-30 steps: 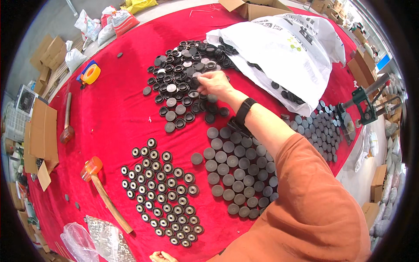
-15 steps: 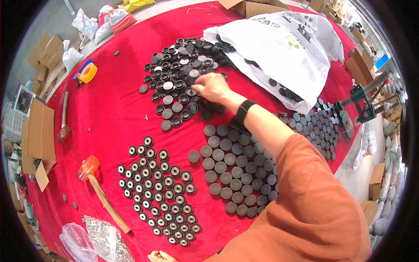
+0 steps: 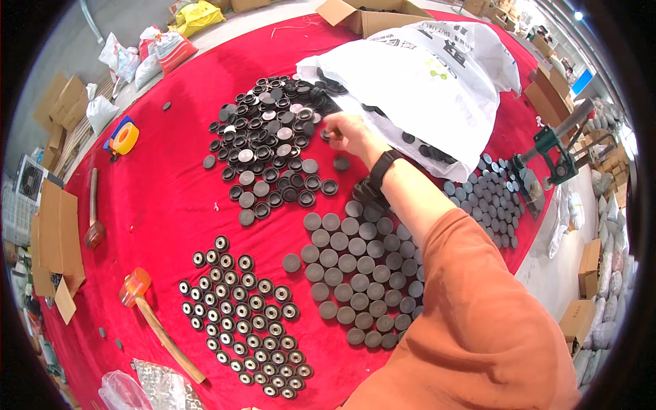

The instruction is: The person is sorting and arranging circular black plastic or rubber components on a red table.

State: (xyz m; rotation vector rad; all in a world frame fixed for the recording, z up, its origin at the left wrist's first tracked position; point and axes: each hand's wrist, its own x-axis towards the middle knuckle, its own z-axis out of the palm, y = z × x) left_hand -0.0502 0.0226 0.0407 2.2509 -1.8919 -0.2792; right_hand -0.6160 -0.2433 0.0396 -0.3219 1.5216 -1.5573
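Observation:
My right hand (image 3: pixel 348 134) reaches to the right edge of a loose heap of round black plastic caps (image 3: pixel 270 130), beside the mouth of a white sack. Its fingers are closed in a pinch on a small dark cap (image 3: pixel 326 135), partly hidden by them. A single cap (image 3: pixel 341 163) lies just below the hand. Nearer me, under my forearm, many grey discs (image 3: pixel 331 258) lie face up in close rows. To their left, black rings with metal bearing-like centres (image 3: pixel 256 303) form another group. My left hand is out of the picture.
The white sack (image 3: pixel 417 82) lies spilling caps. More grey discs (image 3: pixel 492 205) sit near a green metal press (image 3: pixel 550 160) at right. Two mallets lie at left, one with an orange head (image 3: pixel 135 285). Yellow tape (image 3: pixel 124 139), cardboard boxes (image 3: pixel 58 236) and plastic bags stand around the red cloth.
My right hand has moved from over the cap heap to its right side, next to the sack. My left hand has left the lower edge of the view. The whole view has shifted slightly.

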